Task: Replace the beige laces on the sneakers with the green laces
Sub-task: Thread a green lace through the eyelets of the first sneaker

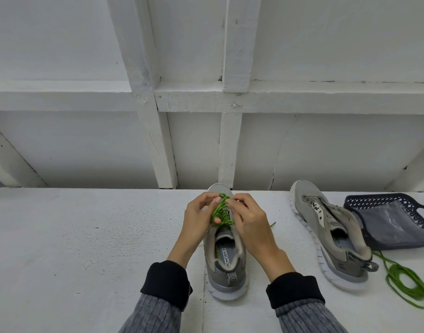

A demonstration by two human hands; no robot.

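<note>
- Green lace (221, 209) is seen, in the single head view, crossed over the eyelet rows of the near sneaker (226, 255), which is taken as the landmark for all places below.
- This sneaker stands upright on the white painted surface (86, 236), its long axis running straight away from the person, heel nearest and toe against the white wall (86, 140).
- The lace rows lie across that axis, directly under the fingers of both hands, at the toe half of the shoe.
- The left hand (197, 218) is held on the left flank of the lacing, its fingers curled, with the lace pinched between thumb and fingertips.
- The right hand (248, 218) is held on the right flank, fingers bent down onto the lace near the upper crossings; whether a strand is truly pinched there cannot be told.
- Both hands are equally near the lace; neither has to reach.
- A loose lace tip (272, 224) is seen lying on the surface just right of the sneaker.
- The green lace looks thin, round and limp, with dark flecks.
- Right of the near sneaker, well apart, the second sneaker (331, 234) lies tilted and unlaced.
- Beyond that shoe a dark basket (395, 224) rests on its side, and a second green lace (407, 284) is coiled loosely near the second sneaker's heel.
- No beige laces are seen.
</note>
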